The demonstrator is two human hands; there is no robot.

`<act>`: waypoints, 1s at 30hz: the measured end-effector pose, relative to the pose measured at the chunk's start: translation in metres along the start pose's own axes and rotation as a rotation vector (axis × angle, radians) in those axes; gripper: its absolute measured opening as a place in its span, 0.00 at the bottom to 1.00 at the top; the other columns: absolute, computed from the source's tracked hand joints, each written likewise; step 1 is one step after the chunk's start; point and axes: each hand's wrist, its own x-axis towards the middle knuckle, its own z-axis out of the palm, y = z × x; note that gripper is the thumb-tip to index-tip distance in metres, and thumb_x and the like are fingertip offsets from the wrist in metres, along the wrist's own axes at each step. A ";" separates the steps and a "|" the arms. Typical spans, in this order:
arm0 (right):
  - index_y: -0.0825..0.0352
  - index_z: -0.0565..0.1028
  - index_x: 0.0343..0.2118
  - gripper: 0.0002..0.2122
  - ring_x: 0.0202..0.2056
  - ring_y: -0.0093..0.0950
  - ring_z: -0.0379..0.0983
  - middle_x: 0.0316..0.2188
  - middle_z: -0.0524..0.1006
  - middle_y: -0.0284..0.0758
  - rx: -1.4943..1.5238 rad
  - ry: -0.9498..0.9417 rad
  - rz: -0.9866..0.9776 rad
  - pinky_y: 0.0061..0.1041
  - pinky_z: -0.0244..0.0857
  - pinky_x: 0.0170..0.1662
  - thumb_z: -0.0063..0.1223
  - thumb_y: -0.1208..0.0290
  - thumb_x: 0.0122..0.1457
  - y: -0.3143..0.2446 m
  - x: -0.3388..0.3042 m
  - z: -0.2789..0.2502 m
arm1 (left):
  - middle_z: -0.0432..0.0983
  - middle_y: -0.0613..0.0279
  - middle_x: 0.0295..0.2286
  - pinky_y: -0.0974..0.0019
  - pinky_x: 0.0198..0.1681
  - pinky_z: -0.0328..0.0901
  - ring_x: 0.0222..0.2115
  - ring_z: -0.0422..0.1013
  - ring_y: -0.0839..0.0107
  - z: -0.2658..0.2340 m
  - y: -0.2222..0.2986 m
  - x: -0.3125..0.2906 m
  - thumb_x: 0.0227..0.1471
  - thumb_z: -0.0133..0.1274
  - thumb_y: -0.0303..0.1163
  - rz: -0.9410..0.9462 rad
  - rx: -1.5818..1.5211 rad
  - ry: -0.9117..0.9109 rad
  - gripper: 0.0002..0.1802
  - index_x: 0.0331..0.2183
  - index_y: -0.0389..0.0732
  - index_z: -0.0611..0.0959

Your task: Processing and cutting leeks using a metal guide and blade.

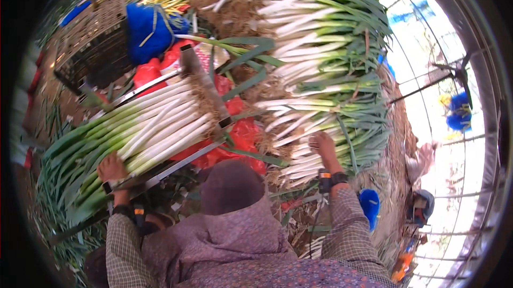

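Observation:
A layer of leeks (160, 122) lies side by side across a metal frame (206, 82) on the left, white root ends against its upright plate and green leaves towards the lower left. My left hand (112, 168) rests on the green part of these leeks near the frame's closer rail, fingers laid out over the stalks. On the right, a long pile of leeks (320, 53) has its white ends to the left and its leaves to the right. My right hand (322, 146) is at the near part of this pile, fingers curled down on a white stalk.
Red plastic sheeting (240, 133) lies under and beside the frame. A dark slatted crate (93, 42) and a blue bundle (149, 31) stand at the far left. Soil and roots (232, 7) lie beside the pile. A blue object (368, 208) sits right of my right forearm.

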 end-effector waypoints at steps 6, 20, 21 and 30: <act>0.64 0.71 0.45 0.14 0.31 0.22 0.74 0.34 0.75 0.33 -0.024 0.040 -0.232 0.21 0.69 0.27 0.49 0.67 0.57 0.021 0.057 0.091 | 0.71 0.58 0.43 0.55 0.57 0.49 0.48 0.63 0.61 -0.004 -0.003 -0.003 0.53 0.42 0.38 -0.005 -0.075 -0.128 0.19 0.47 0.46 0.75; 0.65 0.71 0.34 0.10 0.30 0.38 0.75 0.22 0.75 0.42 -0.233 0.345 -0.318 0.37 0.66 0.32 0.51 0.65 0.52 0.015 0.033 0.109 | 0.69 0.56 0.46 0.55 0.58 0.48 0.49 0.61 0.58 -0.002 -0.011 -0.002 0.57 0.37 0.41 0.014 -0.006 -0.140 0.21 0.48 0.46 0.74; 0.66 0.70 0.35 0.10 0.29 0.34 0.75 0.21 0.74 0.39 -0.057 0.362 -0.316 0.33 0.66 0.30 0.50 0.68 0.52 0.030 0.009 0.092 | 0.69 0.56 0.46 0.55 0.58 0.48 0.49 0.61 0.58 0.000 -0.007 -0.001 0.57 0.37 0.41 0.016 -0.021 -0.145 0.21 0.48 0.46 0.74; 0.68 0.65 0.39 0.13 0.23 0.23 0.62 0.25 0.66 0.31 1.258 0.100 -0.136 0.23 0.61 0.24 0.37 0.62 0.64 0.035 -0.037 0.028 | 0.72 0.55 0.43 0.56 0.50 0.58 0.43 0.68 0.58 0.040 -0.077 0.031 0.52 0.45 0.41 0.110 -0.262 -0.202 0.22 0.48 0.45 0.75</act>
